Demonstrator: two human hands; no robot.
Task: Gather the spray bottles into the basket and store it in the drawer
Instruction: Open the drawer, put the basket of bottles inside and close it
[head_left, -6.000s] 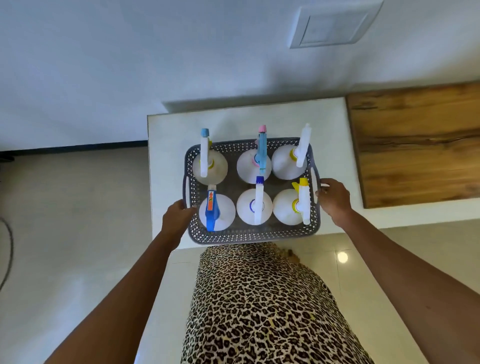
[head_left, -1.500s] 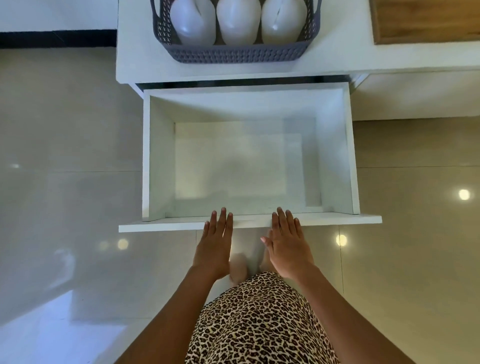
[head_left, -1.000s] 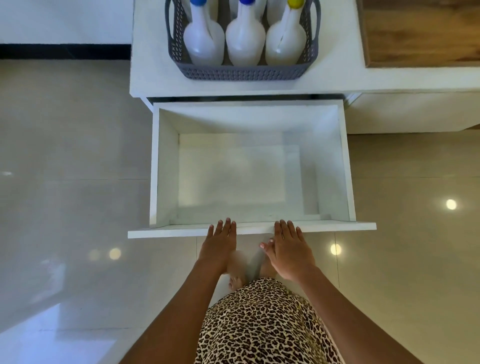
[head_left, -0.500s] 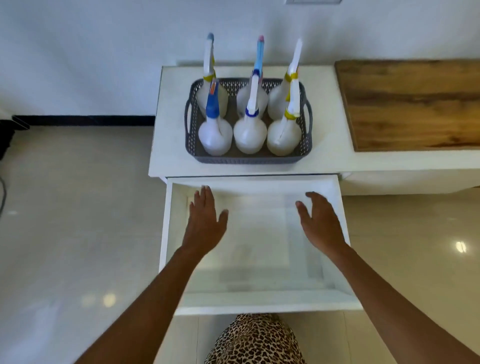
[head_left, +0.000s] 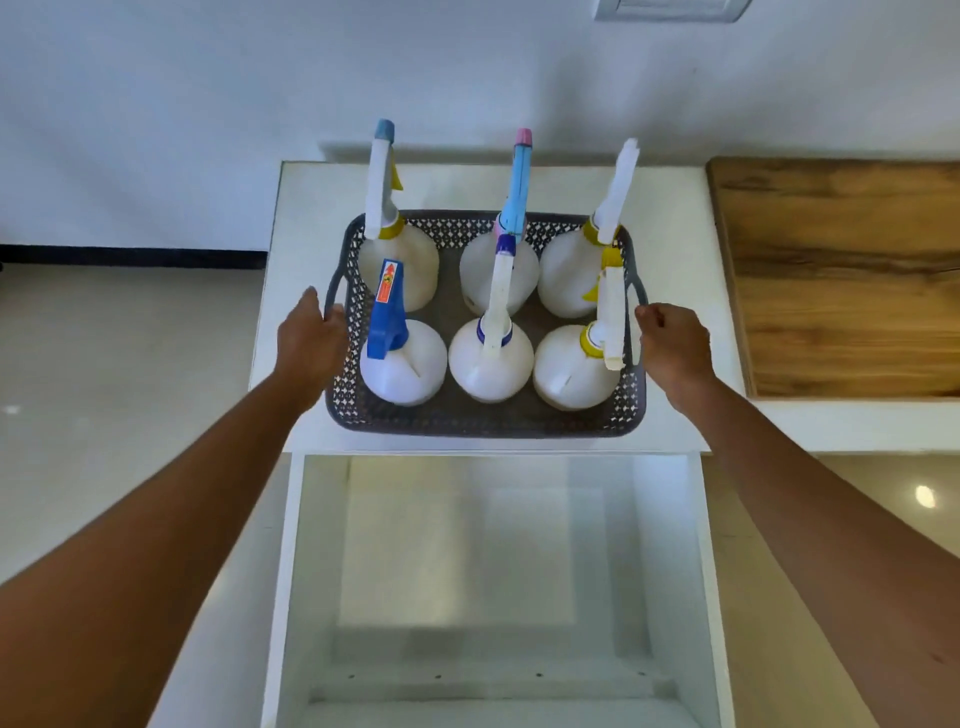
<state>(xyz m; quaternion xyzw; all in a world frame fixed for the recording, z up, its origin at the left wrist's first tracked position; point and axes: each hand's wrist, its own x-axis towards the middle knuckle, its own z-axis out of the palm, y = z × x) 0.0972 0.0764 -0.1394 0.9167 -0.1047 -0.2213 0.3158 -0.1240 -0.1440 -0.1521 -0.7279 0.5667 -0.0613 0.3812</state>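
While the gray basket (head_left: 467, 421) sits on the white worktop (head_left: 301, 208), close to its front edge, six white spray bottles (head_left: 491, 364) stand up inside it. They are in two rows of three. One bottle in the front row has a big blue top, and one in the back row has a pink tip. The left hand (head_left: 309, 340) is at the basket's left handle, with its fingers curled around it. The right hand (head_left: 675, 345) is at the right handle, and its curled fingers hold that one too. Just below the front of the worktop, a white drawer (head_left: 291, 571) is open. A brown wooden board (head_left: 841, 280) lies on the worktop to the right of the basket. A shiny pale floor (head_left: 130, 364) is on both sides.
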